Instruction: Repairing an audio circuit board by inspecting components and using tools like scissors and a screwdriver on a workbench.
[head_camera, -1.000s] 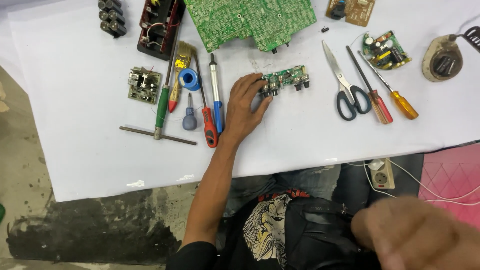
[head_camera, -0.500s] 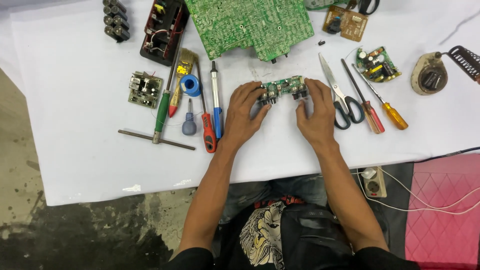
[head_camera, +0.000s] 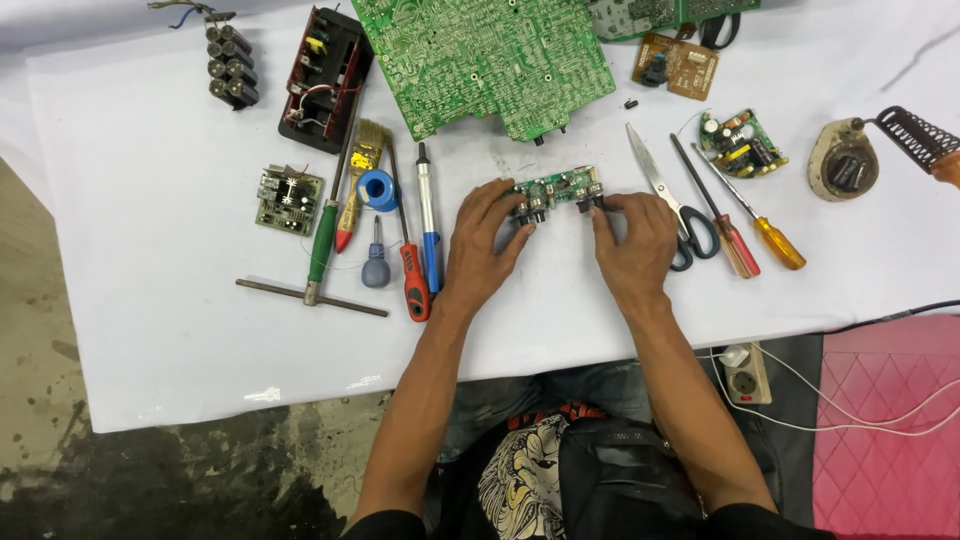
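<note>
Both hands, left (head_camera: 488, 238) and right (head_camera: 632, 238), closed on ends of small green circuit board (head_camera: 556, 188), flat on white table (head_camera: 150, 330); tools alongside untouched, no work begun.

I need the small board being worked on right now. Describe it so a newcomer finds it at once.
Start at the big green circuit board at the top of the white table. Just below its lower edge lies a narrow green strip board, held between the left hand and right hand. Unlike the squarish boards around, it is long, with dark round knobs along its near edge.
</note>
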